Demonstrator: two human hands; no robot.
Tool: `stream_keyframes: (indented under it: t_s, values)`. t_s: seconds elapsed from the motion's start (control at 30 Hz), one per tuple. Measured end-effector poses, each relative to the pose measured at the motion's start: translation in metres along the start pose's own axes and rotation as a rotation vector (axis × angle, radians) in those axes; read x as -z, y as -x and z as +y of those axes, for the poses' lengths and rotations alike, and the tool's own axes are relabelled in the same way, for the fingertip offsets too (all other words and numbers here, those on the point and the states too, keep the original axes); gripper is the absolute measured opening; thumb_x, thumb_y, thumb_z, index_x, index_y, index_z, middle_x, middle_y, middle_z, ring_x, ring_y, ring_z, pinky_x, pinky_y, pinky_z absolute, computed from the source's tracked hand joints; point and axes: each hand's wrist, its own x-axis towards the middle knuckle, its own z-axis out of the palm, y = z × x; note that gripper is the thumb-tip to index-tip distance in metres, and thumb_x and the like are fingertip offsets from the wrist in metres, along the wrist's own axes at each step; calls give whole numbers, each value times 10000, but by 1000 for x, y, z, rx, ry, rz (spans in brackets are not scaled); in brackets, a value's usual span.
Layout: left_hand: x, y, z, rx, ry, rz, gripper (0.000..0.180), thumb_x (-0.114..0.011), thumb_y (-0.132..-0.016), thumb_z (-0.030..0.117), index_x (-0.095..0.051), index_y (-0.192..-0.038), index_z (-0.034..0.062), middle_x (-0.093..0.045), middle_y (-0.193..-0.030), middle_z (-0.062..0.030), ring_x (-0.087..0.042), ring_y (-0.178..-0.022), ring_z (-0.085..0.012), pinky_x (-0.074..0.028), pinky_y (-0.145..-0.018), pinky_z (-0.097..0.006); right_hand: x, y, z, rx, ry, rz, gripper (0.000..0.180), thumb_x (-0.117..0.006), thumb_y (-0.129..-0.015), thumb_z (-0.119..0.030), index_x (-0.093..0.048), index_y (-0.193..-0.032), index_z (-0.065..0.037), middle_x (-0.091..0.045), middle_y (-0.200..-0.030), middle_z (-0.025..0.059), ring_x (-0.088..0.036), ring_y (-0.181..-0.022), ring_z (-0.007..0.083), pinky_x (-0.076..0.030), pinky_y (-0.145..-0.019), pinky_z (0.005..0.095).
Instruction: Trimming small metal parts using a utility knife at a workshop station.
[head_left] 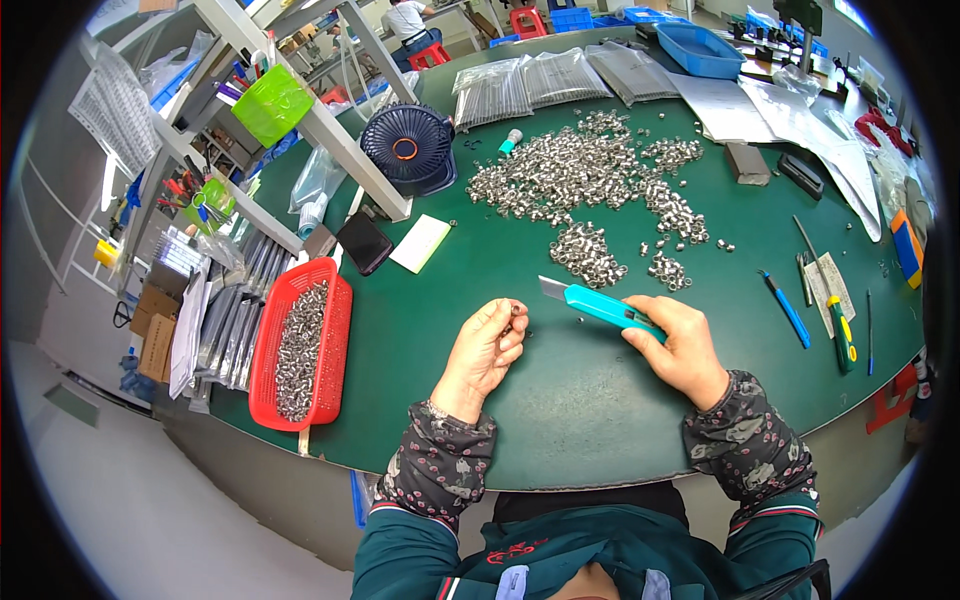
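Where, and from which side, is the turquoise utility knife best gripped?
The utility knife is probably best taken by the rear of its turquoise handle, from the right, where the right hand grips it: the long body gives purchase there, while the bare blade juts from the opposite end, pointing left.

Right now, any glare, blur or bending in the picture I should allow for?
Head view: table bows at its front edge, corners black; head view: metal rings glint; head view: knife looks sharp, piece in left hand too small for detail.
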Motion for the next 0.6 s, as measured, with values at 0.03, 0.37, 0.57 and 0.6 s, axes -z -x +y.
stream_keyframes:
  t_s: [0.03, 0.37, 0.57, 0.6]
  values:
    - [0, 0, 0, -1, 1, 0, 191, -498, -932, 205, -559, -931, 24, -518, -760, -34, -366, -519, -34, -273, -388, -147, 1, 0, 1, -9, 19, 9, 274, -665, -751, -173, -608, -995, -64, -561, -695, 110, -561, -640, 288, -448, -575, 374]
    - [3, -1, 1, -45, -22, 5, 216, -484, -936, 176, -561, -1038, 3, -565, -821, -51, -369, -519, -31, -276, -388, -142, -1, -1, -1, 19, 48, -25, 273, -671, -740, -173, -605, -977, -56, -564, -697, 111, -565, -648, 289, -448, -582, 379]
    - [2, 0, 1, -50, -45, 0, 221, -473, -941, 184, -561, -1033, 3, -567, -809, -51, -368, -513, -28, -277, -387, -143, 0, 0, -1, 8, 58, -57, 273, -672, -736, -174, -605, -971, -51, -563, -698, 116, -565, -647, 296, -447, -577, 383]
    - [2, 0, 1, -49, -44, -1, 222, -469, -944, 188, -561, -1027, 4, -567, -801, -49, -367, -509, -27, -276, -385, -143, 0, 0, -1, 7, 57, -57, 273, -672, -736, -174, -605, -971, -51, -563, -698, 116, -565, -647, 296, -447, -577, 383]
